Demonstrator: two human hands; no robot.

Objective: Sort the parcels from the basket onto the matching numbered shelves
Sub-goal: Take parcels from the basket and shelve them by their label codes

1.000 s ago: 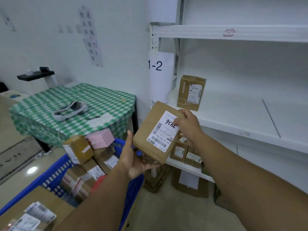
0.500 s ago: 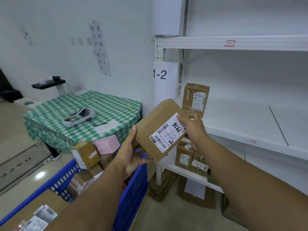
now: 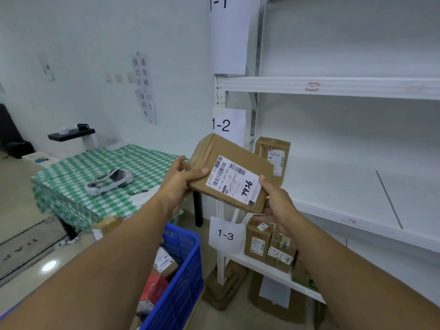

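- Basket [image 3: 182, 289]: blue mesh plastic, low in the view between the two forearms. Inside are a brown parcel with a white label [image 3: 163, 260] and a red box [image 3: 154, 288]; the left forearm hides the rest.
- Held parcel [image 3: 228, 172]: flat brown carton, tilted, label up, "7936" handwritten in black. It is in the air in front of the rack upright, level with the 1-2 sign [image 3: 221, 125].
- Left hand [image 3: 178, 184]: grips the parcel's left edge, thumb on top and fingers behind.
- Right hand [image 3: 276, 203]: grips the lower right corner, thumb on the label's edge and fingers curled underneath.
- Middle shelf [image 3: 333, 186]: one upright brown box [image 3: 273, 158] at the left end, "7936" written on it, partly covered by the held parcel.
- Lower shelf [image 3: 240, 257], by the 1-3 sign [image 3: 225, 234]: two brown cartons [image 3: 258, 241] side by side, touching, labels facing out.
- Floor below: a larger carton [image 3: 273, 303] under the lower shelf.
- 1-1 sign [image 3: 217, 3] at the top of the upright.
- Table [image 3: 71, 182] to the left, green checked cloth, carrying a grey and white headset [image 3: 109, 181] and a pen [image 3: 138, 192].
- Wall sign [image 3: 142, 86] with printed characters behind the table.
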